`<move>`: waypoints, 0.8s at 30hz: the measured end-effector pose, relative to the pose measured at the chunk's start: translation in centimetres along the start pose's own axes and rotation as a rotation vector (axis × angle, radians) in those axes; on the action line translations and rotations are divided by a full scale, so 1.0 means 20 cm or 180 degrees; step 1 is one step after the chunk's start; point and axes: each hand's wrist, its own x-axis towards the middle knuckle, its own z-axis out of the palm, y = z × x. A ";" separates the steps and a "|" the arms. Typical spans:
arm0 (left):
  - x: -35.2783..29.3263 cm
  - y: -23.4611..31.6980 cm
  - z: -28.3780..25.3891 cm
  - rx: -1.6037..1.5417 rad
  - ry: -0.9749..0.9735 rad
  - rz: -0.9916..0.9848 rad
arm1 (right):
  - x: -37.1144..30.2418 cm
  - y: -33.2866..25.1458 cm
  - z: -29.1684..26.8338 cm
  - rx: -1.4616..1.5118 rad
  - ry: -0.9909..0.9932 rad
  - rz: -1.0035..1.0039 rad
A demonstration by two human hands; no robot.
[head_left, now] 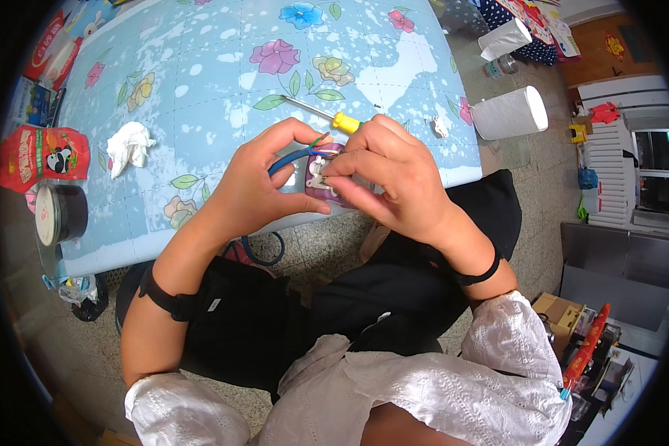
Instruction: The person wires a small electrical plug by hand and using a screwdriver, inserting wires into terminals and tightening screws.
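Observation:
At the near edge of the table, my left hand is closed around a small purple-and-white casing, with its thumb along the lower side. A blue cable passes through the fingers of that hand, and its thin coloured wires spread over the casing's top. My right hand is closed in a pinch at the casing's right side. Its fingers hide whatever is between them. Just beyond both hands lies a screwdriver with a yellow handle, its metal shaft pointing to the far left.
The table has a blue flowered cover. A crumpled white tissue, a red pouch and a dark round tub are at the left. On the right stand a small white piece and a paper roll. Cable loops hang below the edge.

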 end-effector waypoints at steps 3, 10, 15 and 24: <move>0.00 0.02 0.00 0.0066 -0.0005 -0.0055 | 0.00 0.00 0.00 0.0005 -0.0060 -0.0016; 0.00 0.01 0.00 0.0065 -0.0082 -0.0023 | 0.00 0.01 0.00 0.0156 -0.0094 0.0003; 0.01 0.00 -0.01 0.0140 -0.0107 0.0096 | 0.00 0.01 0.00 0.0165 -0.0071 0.0022; 0.01 0.00 -0.01 0.0232 -0.0125 -0.0002 | -0.01 0.03 0.01 0.0186 -0.0128 0.0023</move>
